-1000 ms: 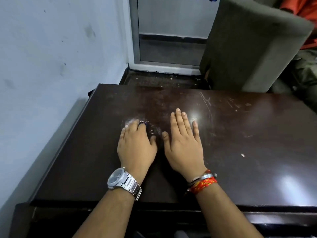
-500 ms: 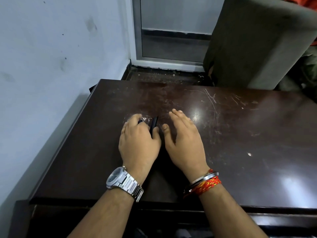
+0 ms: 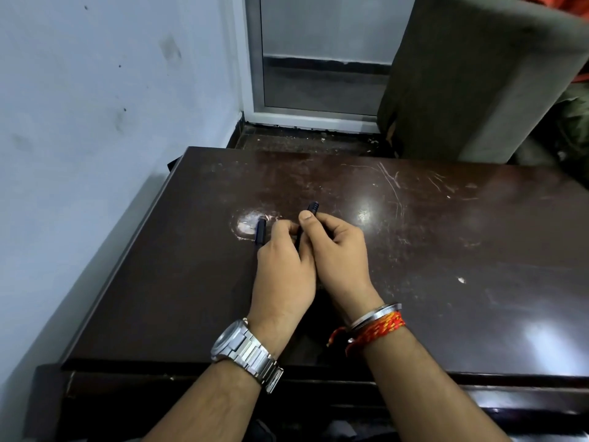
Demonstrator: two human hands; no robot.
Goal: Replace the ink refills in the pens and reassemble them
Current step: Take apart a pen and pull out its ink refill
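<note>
Hands have left their flat rest: your left hand (image 3: pixel 283 266) and right hand (image 3: pixel 338 250) now pinch one dark pen (image 3: pixel 310 209) together. Second pen (image 3: pixel 260 231) lies just left of that grip. Disassembly is starting.

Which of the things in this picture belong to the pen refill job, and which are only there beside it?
Belong to the job:
- dark pen gripped by the right hand
- second dark pen under the left hand

Only there:
- brown table, the work surface
- grey chair behind the table
- wristwatch
- red thread and metal bangle
</note>
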